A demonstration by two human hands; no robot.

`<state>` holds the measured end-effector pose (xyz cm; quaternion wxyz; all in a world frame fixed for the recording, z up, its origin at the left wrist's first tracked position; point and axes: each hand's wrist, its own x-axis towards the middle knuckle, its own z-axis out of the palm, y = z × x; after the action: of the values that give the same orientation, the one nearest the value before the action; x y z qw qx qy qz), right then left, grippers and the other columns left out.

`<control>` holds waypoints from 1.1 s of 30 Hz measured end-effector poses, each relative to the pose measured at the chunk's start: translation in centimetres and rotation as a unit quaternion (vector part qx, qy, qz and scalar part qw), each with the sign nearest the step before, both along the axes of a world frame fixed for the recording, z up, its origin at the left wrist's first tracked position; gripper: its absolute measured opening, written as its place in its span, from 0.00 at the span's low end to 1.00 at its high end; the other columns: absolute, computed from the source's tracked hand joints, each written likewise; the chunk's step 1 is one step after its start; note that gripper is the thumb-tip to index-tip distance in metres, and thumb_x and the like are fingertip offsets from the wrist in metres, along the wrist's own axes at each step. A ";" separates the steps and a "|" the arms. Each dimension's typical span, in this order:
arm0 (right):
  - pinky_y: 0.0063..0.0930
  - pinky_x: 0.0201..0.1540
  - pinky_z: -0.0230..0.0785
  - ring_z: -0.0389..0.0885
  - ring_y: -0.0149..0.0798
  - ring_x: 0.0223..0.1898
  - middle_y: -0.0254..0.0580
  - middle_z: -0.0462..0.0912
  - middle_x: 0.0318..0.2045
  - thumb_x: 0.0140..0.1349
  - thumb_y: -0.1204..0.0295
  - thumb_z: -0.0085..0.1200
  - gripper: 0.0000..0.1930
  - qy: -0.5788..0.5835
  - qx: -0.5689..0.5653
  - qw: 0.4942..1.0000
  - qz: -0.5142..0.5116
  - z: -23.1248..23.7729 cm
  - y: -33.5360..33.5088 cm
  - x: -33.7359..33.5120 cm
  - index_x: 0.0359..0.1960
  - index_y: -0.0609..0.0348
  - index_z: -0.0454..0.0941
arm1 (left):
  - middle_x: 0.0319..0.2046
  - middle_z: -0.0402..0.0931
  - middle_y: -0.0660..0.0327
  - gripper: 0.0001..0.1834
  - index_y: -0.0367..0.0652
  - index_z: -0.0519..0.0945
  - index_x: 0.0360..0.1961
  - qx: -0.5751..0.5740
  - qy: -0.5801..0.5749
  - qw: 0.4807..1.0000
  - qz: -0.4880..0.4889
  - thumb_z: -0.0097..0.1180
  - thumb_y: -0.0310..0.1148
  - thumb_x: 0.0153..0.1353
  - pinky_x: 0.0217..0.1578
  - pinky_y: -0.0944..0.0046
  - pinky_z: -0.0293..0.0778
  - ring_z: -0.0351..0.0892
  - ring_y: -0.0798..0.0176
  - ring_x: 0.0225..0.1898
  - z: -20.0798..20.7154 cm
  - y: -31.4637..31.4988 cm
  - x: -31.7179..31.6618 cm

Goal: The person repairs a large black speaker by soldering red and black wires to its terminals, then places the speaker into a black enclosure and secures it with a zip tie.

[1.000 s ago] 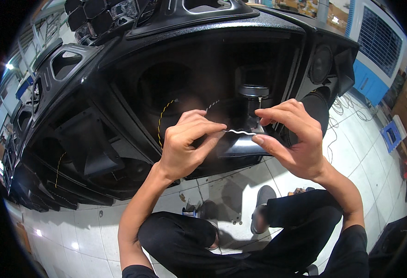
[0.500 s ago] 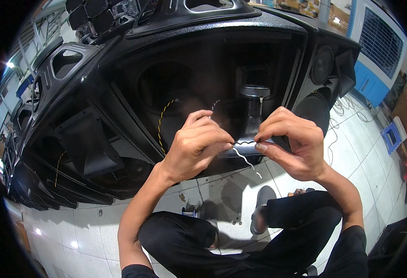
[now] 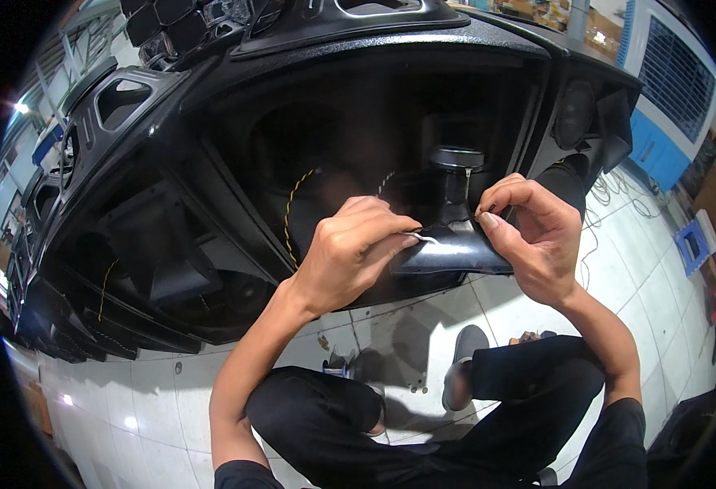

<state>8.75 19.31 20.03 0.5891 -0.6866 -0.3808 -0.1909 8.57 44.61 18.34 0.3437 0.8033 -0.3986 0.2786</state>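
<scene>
A thin white wire point(image 3: 428, 239) sticks out to the right from between the thumb and fingers of my left hand point(image 3: 343, 257), which pinches it. My right hand point(image 3: 541, 236) is raised slightly higher, its thumb and forefinger pinched on a small dark bit that looks like a black wire. Most of that wire is lost against the dark background. Just behind and between the hands is a glossy black horn point(image 3: 456, 249) with a round driver point(image 3: 458, 156) at its top. Beyond it stands a large open black speaker cabinet point(image 3: 358, 98).
A yellow-and-black twisted wire point(image 3: 289, 216) hangs inside the cabinet. More black cabinets point(image 3: 142, 244) line the left. A wire spool point(image 3: 335, 368) is on the tiled floor point(image 3: 423, 314) near my feet. At right stand a blue-and-white air cooler point(image 3: 659, 90) and a blue stool point(image 3: 692, 243).
My hands have moved apart, the right one up and rightward. The black wire stretched between them no longer shows. The white wire, which hung down, now points right with less showing.
</scene>
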 end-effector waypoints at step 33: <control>0.25 0.32 0.74 0.84 0.35 0.30 0.45 0.88 0.30 0.57 0.77 0.66 0.06 -0.140 -0.056 0.989 0.010 -0.7 0.3 0.9 0.36 0.64 0.87 | 0.29 0.86 0.56 0.10 0.36 0.89 0.41 -0.119 0.090 0.985 -0.083 0.70 0.22 0.57 0.26 0.71 0.71 0.79 0.69 0.25 0.4 -1.5 -0.9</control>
<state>9.68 19.56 19.33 0.4925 -0.6811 -0.4763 -0.2581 7.70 43.13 18.72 0.4932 0.7424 -0.3957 0.2214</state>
